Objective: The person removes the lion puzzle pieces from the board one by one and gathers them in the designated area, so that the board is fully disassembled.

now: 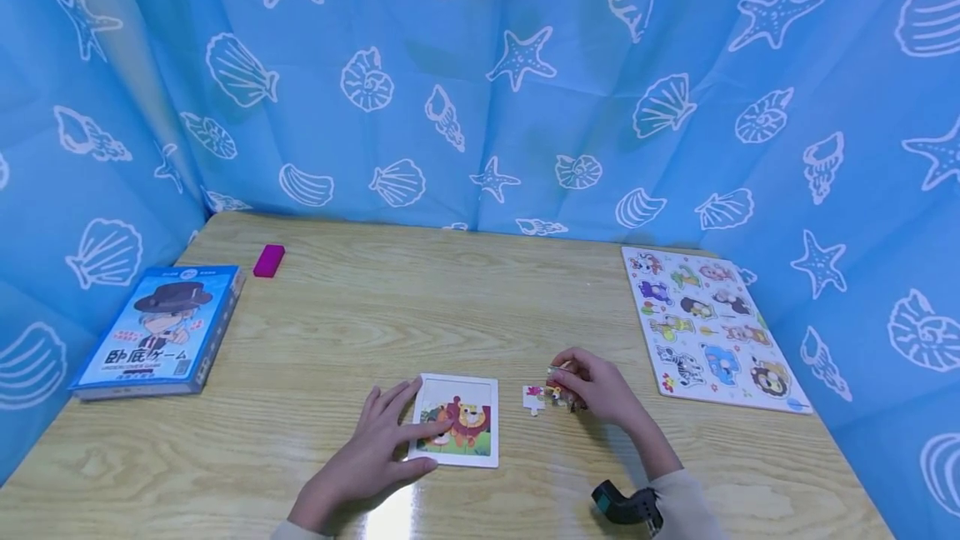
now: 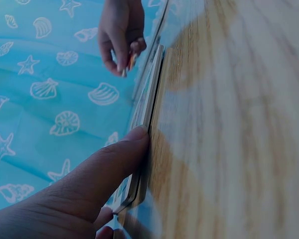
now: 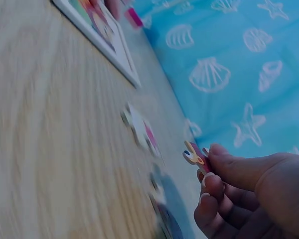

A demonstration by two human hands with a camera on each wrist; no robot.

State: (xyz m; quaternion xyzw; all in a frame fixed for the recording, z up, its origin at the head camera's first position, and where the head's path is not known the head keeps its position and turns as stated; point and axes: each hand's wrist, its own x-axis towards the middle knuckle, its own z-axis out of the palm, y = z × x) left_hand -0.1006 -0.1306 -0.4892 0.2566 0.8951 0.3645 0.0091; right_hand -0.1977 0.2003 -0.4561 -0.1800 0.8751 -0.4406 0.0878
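My left hand [image 1: 371,452] rests with fingers spread over the left side of a small white-framed jigsaw tray [image 1: 495,427], its index finger on the picture. Assembled lion pieces [image 1: 471,422] fill the tray's lower part; its upper part shows a bare pale base. In the left wrist view, the thumb [image 2: 124,149] lies along the tray's edge. Right of the tray, my right hand [image 1: 602,394] pinches a colourful puzzle piece [image 3: 194,155] between thumb and fingers, raised above the table. A white and pink puzzle piece [image 1: 533,397] lies beside that hand, with more pieces [image 1: 557,396] partly hidden under it.
A blue game box [image 1: 161,327] lies at the left of the wooden table [image 1: 420,298], near a magenta block [image 1: 269,261]. An animal puzzle board [image 1: 708,327] lies at the right. Blue shell-patterned curtains surround the table. A black band [image 1: 626,505] circles the right wrist.
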